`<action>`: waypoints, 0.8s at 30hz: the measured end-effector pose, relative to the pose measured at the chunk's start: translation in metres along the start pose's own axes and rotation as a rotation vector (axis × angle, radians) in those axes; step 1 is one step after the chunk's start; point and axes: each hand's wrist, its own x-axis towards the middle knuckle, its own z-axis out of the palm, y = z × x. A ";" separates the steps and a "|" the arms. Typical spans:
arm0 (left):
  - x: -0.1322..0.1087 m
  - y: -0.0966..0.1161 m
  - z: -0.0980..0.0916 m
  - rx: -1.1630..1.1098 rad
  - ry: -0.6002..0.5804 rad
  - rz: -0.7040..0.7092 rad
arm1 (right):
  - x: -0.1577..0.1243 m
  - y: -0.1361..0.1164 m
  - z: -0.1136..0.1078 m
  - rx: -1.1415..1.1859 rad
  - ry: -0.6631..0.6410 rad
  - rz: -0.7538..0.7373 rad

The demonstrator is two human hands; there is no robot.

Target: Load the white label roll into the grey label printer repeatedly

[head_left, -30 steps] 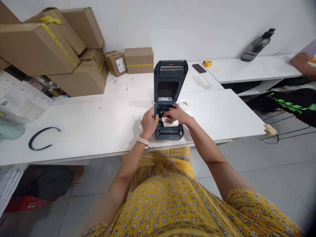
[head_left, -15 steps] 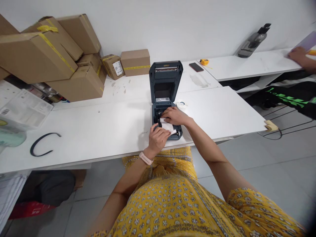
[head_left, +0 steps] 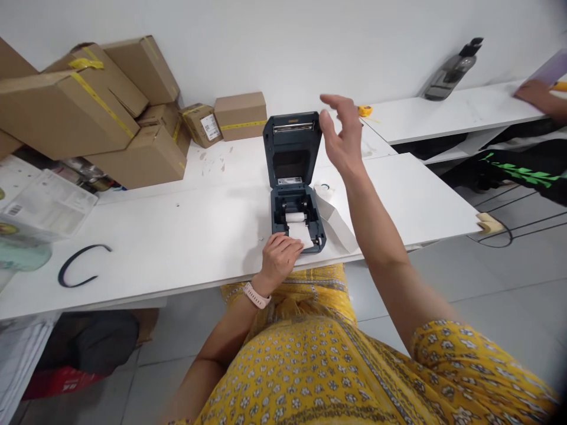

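Observation:
A dark grey label printer (head_left: 292,177) stands open on the white table (head_left: 177,236), its lid (head_left: 291,147) tipped up and back. A white paper roll (head_left: 295,217) lies inside, and its strip (head_left: 303,235) runs forward over the front edge. My left hand (head_left: 280,257) pinches the end of that strip at the printer's front. My right hand (head_left: 341,136) is raised in the air beside the lid's right edge, fingers spread and holding nothing.
Taped cardboard boxes (head_left: 88,106) are piled at the back left. A black curved strap (head_left: 80,264) lies at the left. A yellow tape measure (head_left: 364,110) and a grey device (head_left: 447,79) sit further back. Another person's hand (head_left: 534,94) rests on the right bench.
My right hand has left the paper roll and risen up beside the lid. My left hand moved from the printer's left side to the front and took hold of the strip.

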 end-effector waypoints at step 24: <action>-0.035 0.037 -0.022 -0.025 0.337 -0.305 | -0.234 -0.060 0.005 0.004 -0.086 0.411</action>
